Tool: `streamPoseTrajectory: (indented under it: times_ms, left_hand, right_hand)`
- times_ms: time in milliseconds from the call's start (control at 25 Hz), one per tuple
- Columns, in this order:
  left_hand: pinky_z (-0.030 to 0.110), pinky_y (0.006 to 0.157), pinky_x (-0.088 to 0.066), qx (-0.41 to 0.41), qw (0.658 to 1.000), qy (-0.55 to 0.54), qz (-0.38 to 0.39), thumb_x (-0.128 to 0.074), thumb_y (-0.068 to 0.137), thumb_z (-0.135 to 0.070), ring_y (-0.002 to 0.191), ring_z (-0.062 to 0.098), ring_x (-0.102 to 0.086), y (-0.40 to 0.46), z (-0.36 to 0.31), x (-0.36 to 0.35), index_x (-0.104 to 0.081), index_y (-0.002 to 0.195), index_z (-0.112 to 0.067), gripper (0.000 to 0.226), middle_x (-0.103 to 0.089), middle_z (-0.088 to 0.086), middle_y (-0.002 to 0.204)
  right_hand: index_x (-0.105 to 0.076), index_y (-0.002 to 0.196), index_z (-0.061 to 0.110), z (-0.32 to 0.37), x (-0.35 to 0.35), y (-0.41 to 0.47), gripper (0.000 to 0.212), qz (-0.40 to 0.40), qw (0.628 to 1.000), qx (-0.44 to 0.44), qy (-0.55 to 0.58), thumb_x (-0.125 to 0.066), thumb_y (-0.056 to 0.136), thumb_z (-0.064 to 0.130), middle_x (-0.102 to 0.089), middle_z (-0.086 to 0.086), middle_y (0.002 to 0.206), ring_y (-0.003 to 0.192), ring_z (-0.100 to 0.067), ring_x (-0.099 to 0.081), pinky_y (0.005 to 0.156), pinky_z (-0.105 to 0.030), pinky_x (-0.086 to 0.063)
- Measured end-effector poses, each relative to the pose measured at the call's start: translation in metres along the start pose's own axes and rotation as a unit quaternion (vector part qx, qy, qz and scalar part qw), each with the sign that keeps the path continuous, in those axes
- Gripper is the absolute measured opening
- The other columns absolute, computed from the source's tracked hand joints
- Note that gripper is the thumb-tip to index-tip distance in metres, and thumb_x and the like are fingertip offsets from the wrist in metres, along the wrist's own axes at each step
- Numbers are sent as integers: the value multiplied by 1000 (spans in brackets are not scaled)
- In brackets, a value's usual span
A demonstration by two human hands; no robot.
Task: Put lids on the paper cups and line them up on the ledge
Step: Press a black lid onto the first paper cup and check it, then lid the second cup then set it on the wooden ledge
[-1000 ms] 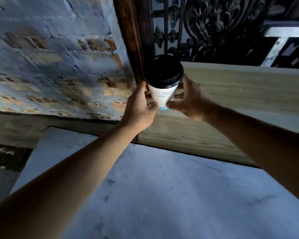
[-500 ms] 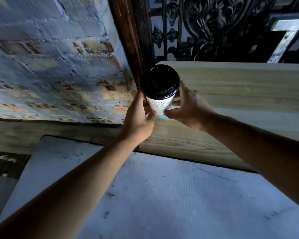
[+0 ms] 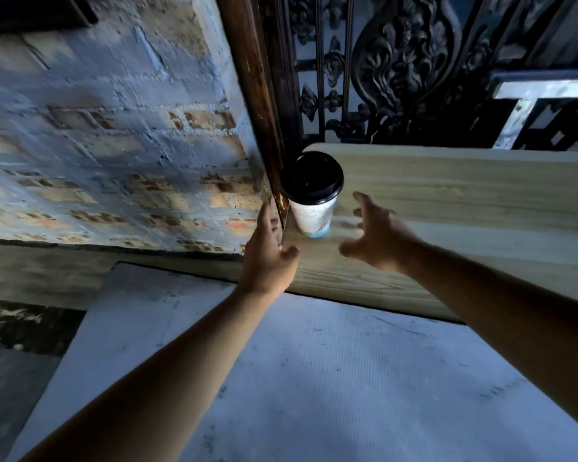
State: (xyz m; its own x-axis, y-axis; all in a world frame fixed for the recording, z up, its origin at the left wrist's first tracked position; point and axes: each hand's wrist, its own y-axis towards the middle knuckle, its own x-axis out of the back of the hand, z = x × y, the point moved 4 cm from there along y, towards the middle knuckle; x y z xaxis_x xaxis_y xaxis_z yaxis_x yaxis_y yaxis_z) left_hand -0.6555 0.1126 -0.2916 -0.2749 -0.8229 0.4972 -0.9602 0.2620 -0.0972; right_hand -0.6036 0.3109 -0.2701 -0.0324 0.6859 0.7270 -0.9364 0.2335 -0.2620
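lidded cup [image 3: 312, 208] on the ledge [image 3: 447, 195]
both hands spread, empty (light, crushable: grip low on its wall).

text: none readable — paper cup [image 3: 312, 216] print | too blurred

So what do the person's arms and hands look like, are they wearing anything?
Nothing is worn that shows. The left hand and right hand are bare, with no gloves, rings or watch in sight. Both forearms are bare too, right down to the picture's edge, so no sleeves show. The right hand's fingers look a bit blurred.
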Motion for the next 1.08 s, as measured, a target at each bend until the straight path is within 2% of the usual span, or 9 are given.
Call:
streamPoseTrajectory:
  times_ms: [120, 200, 440, 560, 640, 720, 800, 960, 1080]
  left_hand:
    - [43, 115, -45, 6, 1000, 1, 4, -69, 84, -11, 138, 15, -48, -48, -12, 24, -22, 162, -16, 91, -50, 13, 154]
    - [42, 116, -44, 4, 1000, 11, 14, -67, 80, -21, 138, 15, -49, -88, -28, 42, -30, 159, -16, 87, -52, 9, 152]
    - [35, 118, -40, -61, 989, 82, 106, -68, 95, -21, 141, 17, -51, -231, -81, 59, -52, 146, -13, 55, -58, 4, 150]
    - [33, 118, -40, -87, 982, 72, 152, -67, 97, -18, 137, 14, -54, -294, -99, 52, -56, 143, -13, 48, -61, 3, 146]
    - [36, 117, -42, -107, 979, 69, 161, -63, 97, -7, 134, 12, -56, -324, -104, 51, -59, 141, -14, 45, -63, 3, 143]
    - [35, 117, -41, -107, 976, 69, 178, -55, 91, 7, 133, 10, -56, -356, -102, 46, -58, 142, -16, 56, -64, 2, 142]
    - [33, 118, -40, -65, 975, 71, 202, -55, 83, 12, 137, 12, -54, -388, -92, 42, -53, 146, -18, 70, -61, 2, 145]
    - [24, 108, -36, 10, 954, 91, 286, -80, 79, -12, 147, 13, -38, -434, -64, 20, -33, 158, -26, 93, -42, -3, 160]
    - [20, 105, -35, 39, 947, 111, 300, -85, 72, -27, 140, 12, -42, -458, -64, -5, -33, 155, -29, 98, -44, -6, 155]
  right_hand:
    - [-15, 161, 13, 5, 13, -54, 102, 40, 998, -15, -37, -80, 84, 29, -41, -19, 158, 140, -35, -44, 107, -37, -41]
    - [-18, 160, 14, 13, 23, -98, 94, 38, 998, -14, -47, -74, 89, 36, -36, -18, 160, 144, -34, -39, 110, -37, -36]
    - [-41, 152, 18, 35, 51, -245, 68, -7, 999, -9, -33, -55, 97, 54, -41, -10, 158, 142, -29, -43, 110, -34, -35]
    - [-48, 147, 21, 38, 59, -318, 61, -30, 999, 2, -19, -53, 97, 56, -46, -6, 155, 136, -28, -49, 99, -30, -37]
    - [-49, 145, 24, 36, 58, -361, 57, -48, 999, 7, -5, -54, 97, 54, -47, -5, 153, 135, -27, -49, 96, -27, -34]
    - [-51, 143, 26, 30, 53, -403, 52, -59, 998, 9, 13, -58, 97, 48, -49, -6, 150, 134, -26, -50, 98, -27, -34]
    - [-52, 139, 28, 26, 44, -440, 47, -65, 997, 22, 28, -63, 95, 41, -49, -4, 147, 131, -26, -53, 97, -29, -37]
    - [-52, 127, 32, 4, 21, -489, 43, -38, 998, 35, 37, -65, 87, 40, -39, 1, 150, 120, -17, -53, 85, -21, -34]
    - [-54, 130, 25, -13, 9, -505, 50, 6, 999, 42, 31, -74, 84, 32, -33, -4, 156, 123, -20, -53, 93, -22, -37]
